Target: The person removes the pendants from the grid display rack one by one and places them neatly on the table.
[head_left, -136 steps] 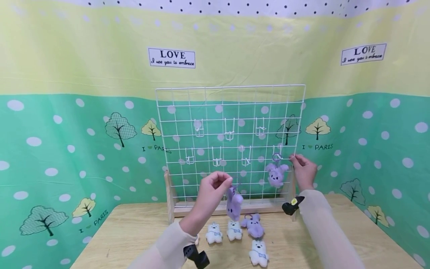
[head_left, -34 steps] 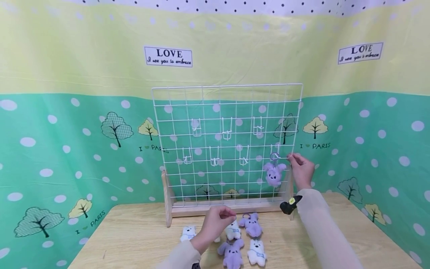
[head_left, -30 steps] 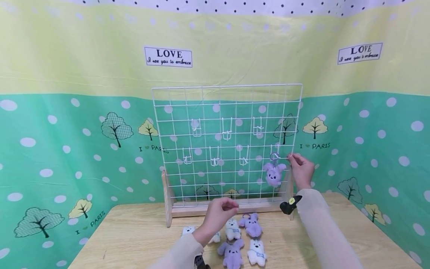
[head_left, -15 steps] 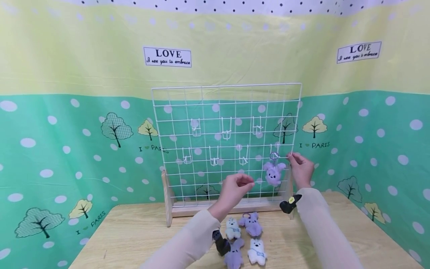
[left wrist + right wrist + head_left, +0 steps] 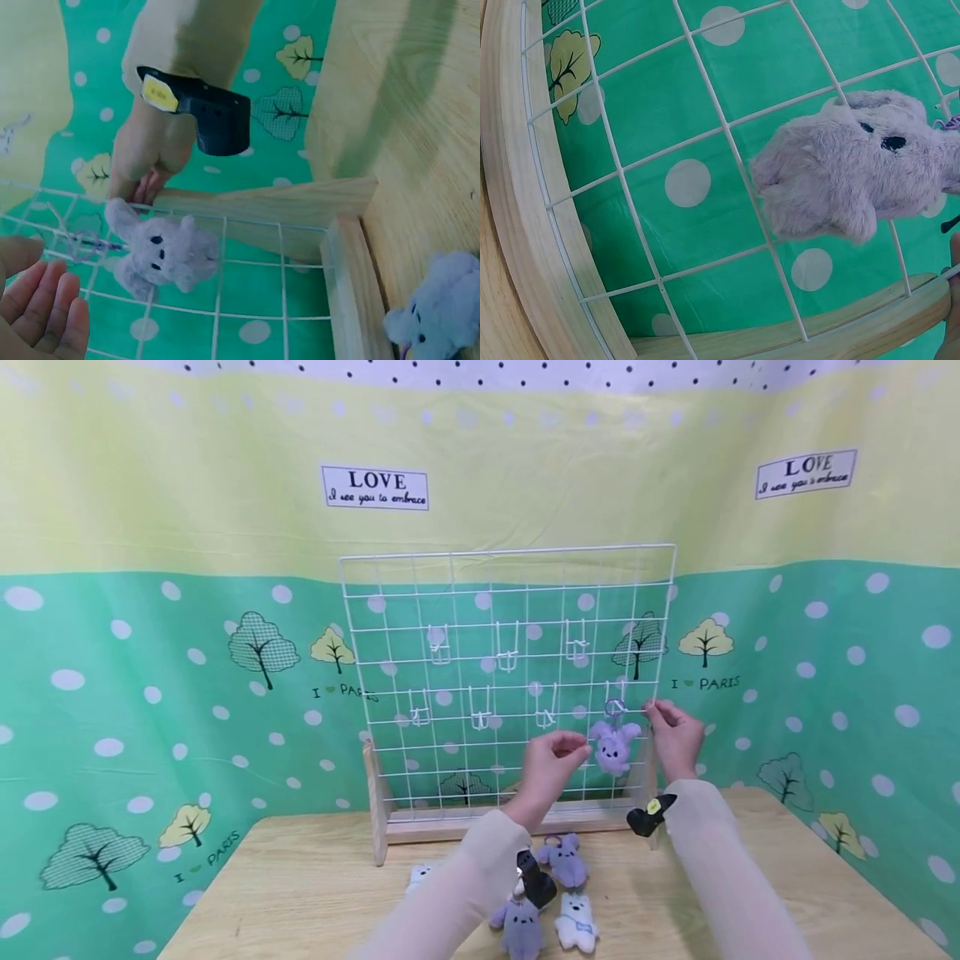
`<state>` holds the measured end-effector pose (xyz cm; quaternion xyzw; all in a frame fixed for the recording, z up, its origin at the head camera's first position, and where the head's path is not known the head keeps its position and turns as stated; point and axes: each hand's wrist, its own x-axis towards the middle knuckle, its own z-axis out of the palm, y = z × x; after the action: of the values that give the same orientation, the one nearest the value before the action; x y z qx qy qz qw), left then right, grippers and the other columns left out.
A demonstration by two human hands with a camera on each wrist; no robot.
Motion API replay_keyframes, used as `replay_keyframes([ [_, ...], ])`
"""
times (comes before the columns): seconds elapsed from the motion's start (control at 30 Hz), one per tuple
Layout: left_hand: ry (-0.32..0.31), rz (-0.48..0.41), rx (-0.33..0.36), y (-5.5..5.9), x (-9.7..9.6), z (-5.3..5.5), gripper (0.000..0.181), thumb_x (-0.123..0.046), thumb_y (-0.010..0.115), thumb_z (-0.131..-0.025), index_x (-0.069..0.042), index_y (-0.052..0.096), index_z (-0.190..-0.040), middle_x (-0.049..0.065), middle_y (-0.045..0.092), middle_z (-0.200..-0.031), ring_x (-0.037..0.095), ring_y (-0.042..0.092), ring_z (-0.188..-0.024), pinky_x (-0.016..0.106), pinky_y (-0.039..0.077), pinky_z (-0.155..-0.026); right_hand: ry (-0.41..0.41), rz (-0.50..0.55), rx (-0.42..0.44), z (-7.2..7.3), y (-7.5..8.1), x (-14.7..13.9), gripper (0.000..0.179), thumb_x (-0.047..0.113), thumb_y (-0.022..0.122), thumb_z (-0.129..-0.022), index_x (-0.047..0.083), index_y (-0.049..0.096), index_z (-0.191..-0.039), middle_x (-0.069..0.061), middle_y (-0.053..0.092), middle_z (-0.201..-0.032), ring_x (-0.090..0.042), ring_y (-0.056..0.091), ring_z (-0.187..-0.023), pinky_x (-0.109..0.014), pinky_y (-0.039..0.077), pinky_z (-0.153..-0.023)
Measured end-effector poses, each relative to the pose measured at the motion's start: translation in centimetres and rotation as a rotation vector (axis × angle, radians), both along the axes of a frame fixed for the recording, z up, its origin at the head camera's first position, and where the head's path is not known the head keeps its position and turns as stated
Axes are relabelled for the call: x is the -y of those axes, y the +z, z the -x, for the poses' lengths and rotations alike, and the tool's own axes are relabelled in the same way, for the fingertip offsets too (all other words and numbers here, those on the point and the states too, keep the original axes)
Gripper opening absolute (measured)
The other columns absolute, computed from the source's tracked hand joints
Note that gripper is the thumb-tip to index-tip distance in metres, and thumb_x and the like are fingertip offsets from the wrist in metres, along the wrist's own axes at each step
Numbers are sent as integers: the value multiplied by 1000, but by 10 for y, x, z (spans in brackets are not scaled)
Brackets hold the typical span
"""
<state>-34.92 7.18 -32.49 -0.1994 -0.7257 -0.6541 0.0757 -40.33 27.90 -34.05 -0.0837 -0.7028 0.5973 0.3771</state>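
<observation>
A purple plush keychain (image 5: 613, 749) hangs by its ring from the lower right hook of a white wire grid rack (image 5: 510, 552). Just left of this plush is my left hand (image 5: 551, 768), thumb and fingertips apart; in the left wrist view the hand (image 5: 41, 307) holds nothing and lies beside the keyring. My right hand (image 5: 675, 742) pinches the rack's right edge wire; only a sliver of it shows in the right wrist view. Two more purple plush keychains, one at the back (image 5: 566, 862) and one nearer (image 5: 519, 928), lie on the table.
A white bear plush (image 5: 577, 923) lies at the front; another (image 5: 420, 875) is partly behind my left sleeve. Bare hooks (image 5: 507, 658) sit on the grid in two rows. The wooden base (image 5: 420, 831) stands on the table (image 5: 247, 893) before a patterned cloth.
The purple plush earlier in my left hand lies on the table. My left hand has since risen and moved right to the hanging plush. My right hand keeps its place on the rack.
</observation>
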Motion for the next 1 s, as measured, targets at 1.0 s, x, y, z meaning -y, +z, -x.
replay_keyframes([
  [1.0,190,-207,28,4,-60,30,13,-13,72,-83,-10,71,-96,-10,67,-86,5,59,-82,24,52,-74,-9,-9,1,1,2,-1,34,31,65,-89,8,68,-113,-2,70,-102,1,61,-83,-10,48,-73],
])
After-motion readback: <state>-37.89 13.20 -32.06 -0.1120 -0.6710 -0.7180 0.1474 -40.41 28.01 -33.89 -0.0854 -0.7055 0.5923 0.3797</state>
